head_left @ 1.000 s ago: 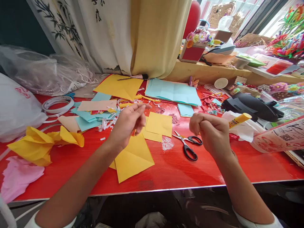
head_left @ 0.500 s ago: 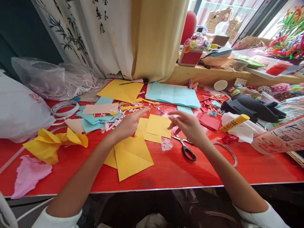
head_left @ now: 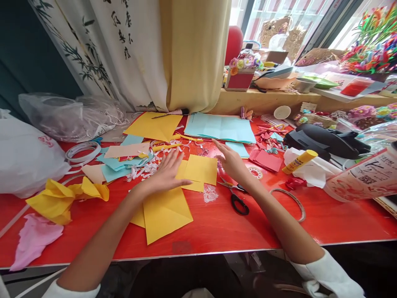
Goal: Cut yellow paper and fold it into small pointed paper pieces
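Note:
My left hand (head_left: 169, 171) is spread flat, palm down, above the left edge of the small yellow paper squares (head_left: 203, 167); I cannot tell whether it touches them. Partly below that wrist lie larger yellow sheets (head_left: 167, 215). To the right of the small squares, my right hand (head_left: 231, 161) is held with fingers stretched and apart, holding nothing. Close under its wrist rest black-handled scissors (head_left: 239, 203), blades pointing up-left. A crumpled bit of clear plastic (head_left: 211, 193) lies between the squares and the scissors.
Blue sheets (head_left: 221, 126) and a yellow sheet (head_left: 155, 126) lie at the back. Paper scraps (head_left: 145, 169) and tape rolls (head_left: 83, 152) are left. Red squares (head_left: 266, 159), a glue stick (head_left: 300, 161) and a large plastic jar (head_left: 366, 178) stand or lie right.
My left hand has opened from a pointing shape to spread fingers and turned flat. My right hand's fingers have straightened and lifted away from the squares' edge. The whole view has shifted slightly.

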`<act>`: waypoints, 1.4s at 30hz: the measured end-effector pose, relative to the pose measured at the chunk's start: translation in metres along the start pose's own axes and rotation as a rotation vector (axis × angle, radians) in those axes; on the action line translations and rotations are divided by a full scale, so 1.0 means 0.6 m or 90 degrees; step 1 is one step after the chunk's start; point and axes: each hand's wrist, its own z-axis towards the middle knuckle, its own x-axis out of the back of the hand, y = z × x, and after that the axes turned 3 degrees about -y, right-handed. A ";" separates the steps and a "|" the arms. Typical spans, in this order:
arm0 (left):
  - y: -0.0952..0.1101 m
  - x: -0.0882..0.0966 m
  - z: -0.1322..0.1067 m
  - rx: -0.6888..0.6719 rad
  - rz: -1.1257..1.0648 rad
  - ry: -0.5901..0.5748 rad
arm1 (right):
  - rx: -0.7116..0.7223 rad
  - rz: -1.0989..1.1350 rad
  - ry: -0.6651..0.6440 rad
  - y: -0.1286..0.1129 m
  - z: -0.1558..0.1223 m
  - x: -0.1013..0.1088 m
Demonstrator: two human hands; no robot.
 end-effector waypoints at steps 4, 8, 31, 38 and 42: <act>-0.001 -0.003 -0.008 0.014 0.044 -0.112 | -0.042 -0.016 -0.074 -0.005 -0.004 -0.015; -0.001 0.006 -0.017 0.044 0.064 -0.160 | -0.037 0.037 -0.077 -0.015 -0.008 -0.023; 0.073 0.063 0.000 0.060 -0.732 0.164 | -0.170 0.777 -0.113 -0.091 -0.033 0.055; 0.105 0.049 -0.012 0.024 -0.905 0.538 | -0.155 0.944 -0.092 -0.105 -0.034 0.048; 0.127 0.039 -0.004 0.064 -1.023 0.592 | -0.130 0.919 -0.095 -0.105 -0.033 0.037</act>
